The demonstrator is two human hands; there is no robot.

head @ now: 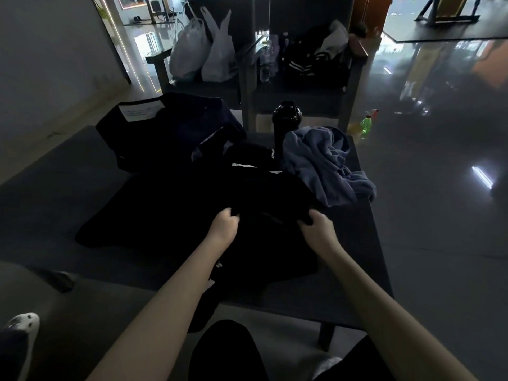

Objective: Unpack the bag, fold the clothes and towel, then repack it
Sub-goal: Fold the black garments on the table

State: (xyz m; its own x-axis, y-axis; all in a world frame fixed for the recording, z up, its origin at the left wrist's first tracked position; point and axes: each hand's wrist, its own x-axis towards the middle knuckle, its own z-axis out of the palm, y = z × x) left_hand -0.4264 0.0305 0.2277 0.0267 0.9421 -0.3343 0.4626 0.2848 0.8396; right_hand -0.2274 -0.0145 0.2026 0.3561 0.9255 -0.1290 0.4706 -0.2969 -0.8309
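A black garment (170, 210) lies spread over the middle of the dark low table (55, 188). My left hand (224, 225) and my right hand (316, 225) both pinch folds of its cloth near the centre, about a forearm's width apart. A dark navy bag (154, 133) with a white label sits at the back left of the table, its opening toward the garment. A crumpled blue-grey towel (321, 163) is heaped at the back right, partly over the table edge. A black bottle (286, 119) stands upright behind the towel.
Two dark chairs beyond the table hold white plastic bags (203, 50) and a dark striped jacket (308, 61). A green spray bottle (367, 125) stands on the glossy floor to the right. A wall runs along the left. My dark-clad knees are below the table's near edge.
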